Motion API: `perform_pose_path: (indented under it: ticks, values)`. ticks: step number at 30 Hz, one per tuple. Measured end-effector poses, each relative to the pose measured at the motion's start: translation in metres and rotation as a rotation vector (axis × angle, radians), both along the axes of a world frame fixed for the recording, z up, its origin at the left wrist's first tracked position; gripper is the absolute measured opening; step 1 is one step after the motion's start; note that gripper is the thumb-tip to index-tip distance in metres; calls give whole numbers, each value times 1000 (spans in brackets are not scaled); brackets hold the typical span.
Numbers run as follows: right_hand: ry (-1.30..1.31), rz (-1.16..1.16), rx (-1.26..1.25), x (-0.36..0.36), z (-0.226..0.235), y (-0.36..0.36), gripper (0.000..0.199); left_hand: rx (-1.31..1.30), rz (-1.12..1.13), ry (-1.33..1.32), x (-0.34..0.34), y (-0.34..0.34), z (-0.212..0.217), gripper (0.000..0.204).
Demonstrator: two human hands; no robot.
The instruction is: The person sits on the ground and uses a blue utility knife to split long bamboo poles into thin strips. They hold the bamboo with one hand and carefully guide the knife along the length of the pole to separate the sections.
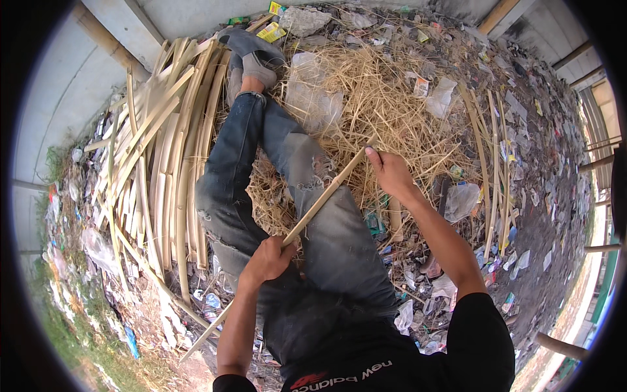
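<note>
A long, pale bamboo strip [326,195] lies slantwise across my lap, above my worn jeans. My left hand [266,260] is wrapped round it near its middle, and its lower part runs on past my left forearm to the lower left. At the strip's far upper end, my right hand [392,174] is closed with the thumb against it. Whether a small blade is also in those fingers is hidden. Under and beyond that end lies a heap of straw-coloured shavings [372,85].
A thick pile of split bamboo strips [171,176] lies left of my outstretched legs. A few more strips [494,170] rest on the right. Litter and plastic scraps [535,215] cover the ground. A grey wall [72,85] stands on the left.
</note>
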State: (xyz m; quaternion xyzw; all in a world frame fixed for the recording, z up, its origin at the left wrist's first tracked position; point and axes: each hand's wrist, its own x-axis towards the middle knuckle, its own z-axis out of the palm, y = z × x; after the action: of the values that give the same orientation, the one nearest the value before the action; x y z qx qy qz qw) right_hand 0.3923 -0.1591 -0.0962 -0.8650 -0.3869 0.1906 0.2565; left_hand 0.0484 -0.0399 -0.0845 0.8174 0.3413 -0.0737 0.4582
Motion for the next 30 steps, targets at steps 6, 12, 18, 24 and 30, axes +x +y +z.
perform_pose_path:
  ticks: [6,12,18,24,30]
  values:
    - [-90,110,-45,-10,-6,2,72,56,-5,-45,-14,0,-24,40]
    - [-28,-50,15,23,4,-8,69,51,5,-36,-5,0,-16,40]
    - [-42,115,-61,-19,-3,0,71,144,-35,-107,-7,-6,-11,33]
    - [-93,281,-61,-35,3,-7,75,304,-62,43,-5,-22,-16,24]
    - [-7,61,-133,12,5,0,70,424,-16,101,1,-36,-1,23]
